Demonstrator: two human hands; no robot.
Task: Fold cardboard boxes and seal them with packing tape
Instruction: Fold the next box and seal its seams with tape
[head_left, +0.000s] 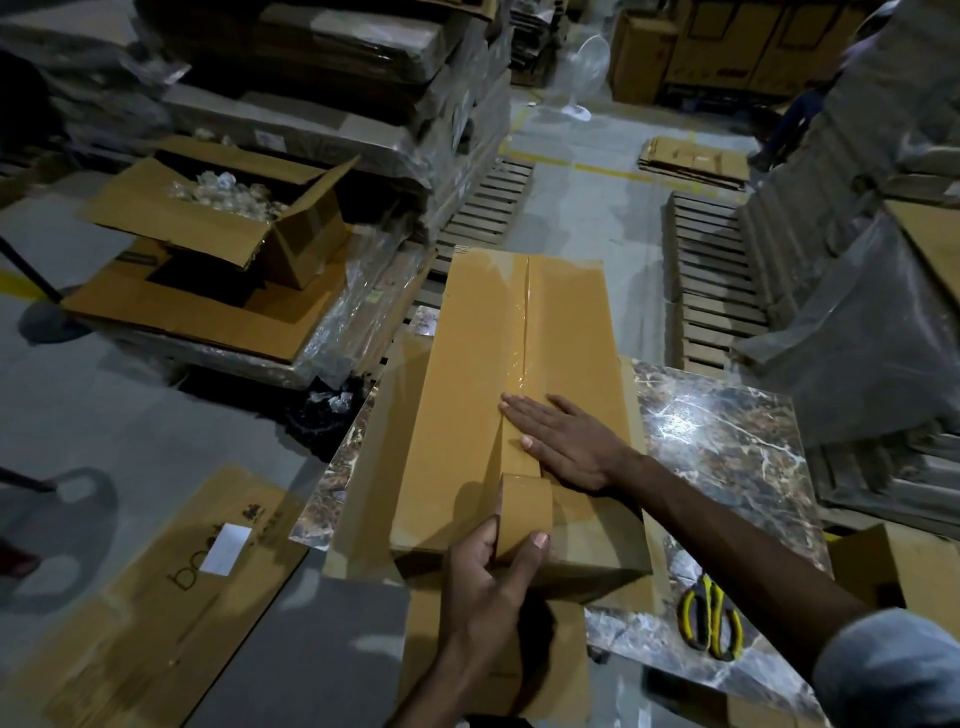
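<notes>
A long closed cardboard box (478, 374) lies on a marble-patterned table (727, 447), running away from me. A glossy strip of brown tape (527, 332) covers its centre seam. My left hand (493, 577) grips a roll of brown packing tape (522, 512) standing on the box's near end, with the strip running from the roll along the seam. My right hand (566, 441) lies flat with straight fingers on the box top, pressing the tape down just beyond the roll.
Yellow-handled scissors (709, 618) lie on the table at the near right. Flat cardboard (171, 587) lies on the floor to the left. An open box (218, 208) of clear items sits on a pallet at the far left. Wrapped stacks and wooden pallets (711, 280) surround the table.
</notes>
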